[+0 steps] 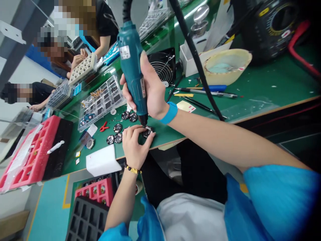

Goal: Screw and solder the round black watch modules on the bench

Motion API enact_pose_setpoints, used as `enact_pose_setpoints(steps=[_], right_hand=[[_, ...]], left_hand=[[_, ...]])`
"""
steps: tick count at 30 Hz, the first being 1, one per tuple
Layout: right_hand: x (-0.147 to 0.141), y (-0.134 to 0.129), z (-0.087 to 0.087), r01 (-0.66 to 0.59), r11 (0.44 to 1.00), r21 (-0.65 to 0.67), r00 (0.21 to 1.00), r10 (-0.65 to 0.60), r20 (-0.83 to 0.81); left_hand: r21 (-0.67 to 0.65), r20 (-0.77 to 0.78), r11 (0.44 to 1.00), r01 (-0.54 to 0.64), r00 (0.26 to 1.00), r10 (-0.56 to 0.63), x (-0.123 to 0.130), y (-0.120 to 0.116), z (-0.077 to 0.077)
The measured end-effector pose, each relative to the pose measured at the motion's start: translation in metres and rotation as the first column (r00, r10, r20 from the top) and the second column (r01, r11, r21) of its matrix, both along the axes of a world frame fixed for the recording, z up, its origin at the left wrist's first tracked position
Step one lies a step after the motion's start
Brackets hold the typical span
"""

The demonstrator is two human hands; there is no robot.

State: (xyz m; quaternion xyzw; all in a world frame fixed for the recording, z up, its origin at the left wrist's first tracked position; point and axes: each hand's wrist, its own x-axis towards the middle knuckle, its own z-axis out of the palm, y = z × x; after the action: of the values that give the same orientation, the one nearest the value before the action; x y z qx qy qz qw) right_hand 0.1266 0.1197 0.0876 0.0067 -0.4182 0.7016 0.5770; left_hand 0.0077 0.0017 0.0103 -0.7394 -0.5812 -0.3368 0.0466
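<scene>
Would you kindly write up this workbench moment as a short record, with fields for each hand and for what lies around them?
Right hand: grips a teal electric screwdriver, its tip down on a small round black part
Left hand: fingers hold that part on the green bench top
Nearby: other round black parts, red pliers, clear parts tray
Others: a co-worker's hand farther along the bench, at a white rack
</scene>
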Motion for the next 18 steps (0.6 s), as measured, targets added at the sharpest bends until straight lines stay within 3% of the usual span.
enact_pose_setpoints(steps=[7, 14, 18], right_hand=[[-0.005, 0.001, -0.005, -0.012, 0.999, -0.038, 1.000, 0.013, 0.019], [-0.009, -0.003, -0.015, 0.058, 0.986, 0.157, 0.986, -0.081, 0.144], [-0.011, -0.005, -0.017, 0.081, 0.982, 0.170, 0.978, -0.111, 0.174]], left_hand=[[0.039, 0.119, 0.999, -0.017, 0.993, 0.012, -0.002, -0.001, -0.001], [-0.026, 0.133, 0.999, 0.026, 0.991, -0.022, -0.001, -0.001, 0.000], [-0.051, 0.134, 0.998, 0.029, 0.991, -0.022, -0.001, -0.002, 0.000]])
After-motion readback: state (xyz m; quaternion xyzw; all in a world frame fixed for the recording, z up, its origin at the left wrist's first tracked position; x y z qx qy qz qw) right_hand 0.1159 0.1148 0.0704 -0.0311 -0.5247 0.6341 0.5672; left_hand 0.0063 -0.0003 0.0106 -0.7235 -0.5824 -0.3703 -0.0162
